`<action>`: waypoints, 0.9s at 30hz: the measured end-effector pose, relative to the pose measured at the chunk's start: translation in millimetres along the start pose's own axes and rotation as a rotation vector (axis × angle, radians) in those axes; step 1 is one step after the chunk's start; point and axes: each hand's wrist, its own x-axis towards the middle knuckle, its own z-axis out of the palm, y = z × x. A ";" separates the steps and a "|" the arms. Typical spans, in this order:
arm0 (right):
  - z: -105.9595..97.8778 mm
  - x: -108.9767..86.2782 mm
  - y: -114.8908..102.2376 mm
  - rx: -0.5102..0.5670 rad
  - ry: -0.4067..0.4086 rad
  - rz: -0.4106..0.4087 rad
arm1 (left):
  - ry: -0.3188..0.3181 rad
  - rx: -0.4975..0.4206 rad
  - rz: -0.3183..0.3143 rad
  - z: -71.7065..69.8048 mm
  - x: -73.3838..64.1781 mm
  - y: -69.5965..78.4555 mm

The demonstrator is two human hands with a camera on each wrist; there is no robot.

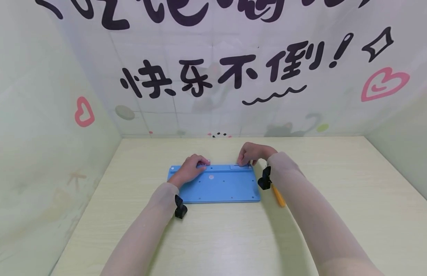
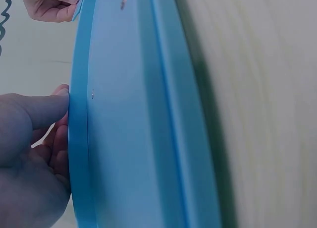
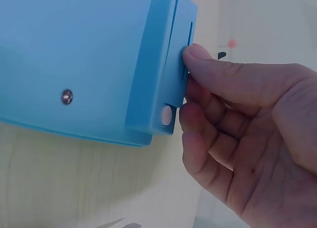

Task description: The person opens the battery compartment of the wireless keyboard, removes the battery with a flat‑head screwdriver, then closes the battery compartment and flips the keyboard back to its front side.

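A flat blue keyboard (image 1: 221, 189) lies underside up on the table, with small screws and a raised strip along its far edge. My left hand (image 1: 190, 169) holds that far edge left of its middle, thumb on the near side and fingers curled behind. At the far right corner my right hand (image 1: 252, 152) pinches a small blue battery cover (image 3: 177, 64) between thumb and fingers. In the right wrist view the cover stands slightly proud of the strip. A white round pad (image 3: 167, 115) sits beside it. What lies under the cover is hidden.
An orange handle-like tool (image 1: 278, 196) lies right of the keyboard, partly hidden by the right forearm. The pale wooden table (image 1: 220, 237) is bounded by a printed cloth wall (image 1: 213, 119) at the back and side walls. Black cameras (image 1: 180, 209) are strapped to both wrists.
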 end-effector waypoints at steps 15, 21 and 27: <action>-1.1 4.4 -4.2 0.055 -0.035 0.088 | -0.004 0.000 -0.003 0.2 -0.8 1.2; -2.0 9.3 -0.5 0.090 -0.048 0.111 | -0.007 -0.008 -0.004 -1.0 -1.6 2.1; -1.2 12.1 4.4 0.156 -0.066 0.144 | -0.010 -0.014 0.014 -1.7 -1.8 1.5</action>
